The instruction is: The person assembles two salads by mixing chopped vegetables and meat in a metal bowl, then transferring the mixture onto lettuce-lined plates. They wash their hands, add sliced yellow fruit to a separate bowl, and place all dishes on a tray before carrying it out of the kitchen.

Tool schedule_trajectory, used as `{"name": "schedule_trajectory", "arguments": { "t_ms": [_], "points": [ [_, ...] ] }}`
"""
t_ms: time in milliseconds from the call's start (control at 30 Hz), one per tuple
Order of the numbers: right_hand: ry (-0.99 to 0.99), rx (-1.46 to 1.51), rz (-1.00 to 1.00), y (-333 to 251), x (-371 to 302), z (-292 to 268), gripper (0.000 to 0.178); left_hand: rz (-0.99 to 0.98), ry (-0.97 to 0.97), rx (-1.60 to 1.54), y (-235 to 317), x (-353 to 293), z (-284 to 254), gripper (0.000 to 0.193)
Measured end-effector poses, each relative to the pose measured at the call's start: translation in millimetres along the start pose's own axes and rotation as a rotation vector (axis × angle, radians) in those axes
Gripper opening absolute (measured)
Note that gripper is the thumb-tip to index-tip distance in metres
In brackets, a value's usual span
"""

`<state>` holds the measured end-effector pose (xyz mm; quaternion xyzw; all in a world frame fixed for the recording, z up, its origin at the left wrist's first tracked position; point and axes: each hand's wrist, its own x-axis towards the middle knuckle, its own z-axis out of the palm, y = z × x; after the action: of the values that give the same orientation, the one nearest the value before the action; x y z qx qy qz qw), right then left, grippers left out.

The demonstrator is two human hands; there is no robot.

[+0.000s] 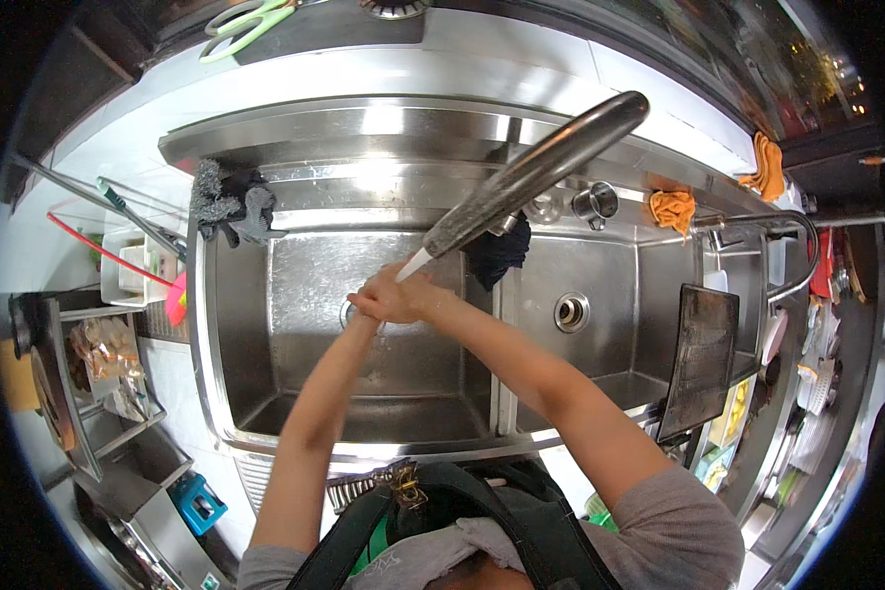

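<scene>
Both of my hands are together over the left sink basin [315, 256], under water [416, 264] running from a long metal faucet [546, 169]. My right hand [408, 301] is closed around my left hand [391, 274] near the wrist. The fingers of my left hand are mostly hidden by the right hand and the water. Behind the hands, a drain [347, 313] shows in part at the bottom of the basin.
Dark and grey cloths [241, 208] hang at the back left corner; a dark cloth [499, 254] drapes over the divider. The right basin has a drain [571, 312]. A metal cup [596, 204] and orange cloth [672, 209] sit on the back ledge. A dark tray [698, 359] leans at right.
</scene>
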<state>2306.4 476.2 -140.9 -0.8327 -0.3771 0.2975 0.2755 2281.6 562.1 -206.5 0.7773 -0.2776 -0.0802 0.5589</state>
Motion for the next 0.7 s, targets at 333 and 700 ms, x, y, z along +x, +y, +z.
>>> {"name": "schedule_trajectory", "arguments": {
  "t_ms": [333, 700],
  "points": [
    [0.327, 1.845, 0.111, 17.5, -8.9, 25.2, 0.055, -0.001, 0.575, 0.332, 24.4, -5.3, -4.3, 0.037],
    [0.343, 0.715, 0.285, -4.5, 6.3, 20.9, 0.053, -0.645, 0.55, -1.388, 14.3, -10.3, 5.1, 0.045]
  ]
}}
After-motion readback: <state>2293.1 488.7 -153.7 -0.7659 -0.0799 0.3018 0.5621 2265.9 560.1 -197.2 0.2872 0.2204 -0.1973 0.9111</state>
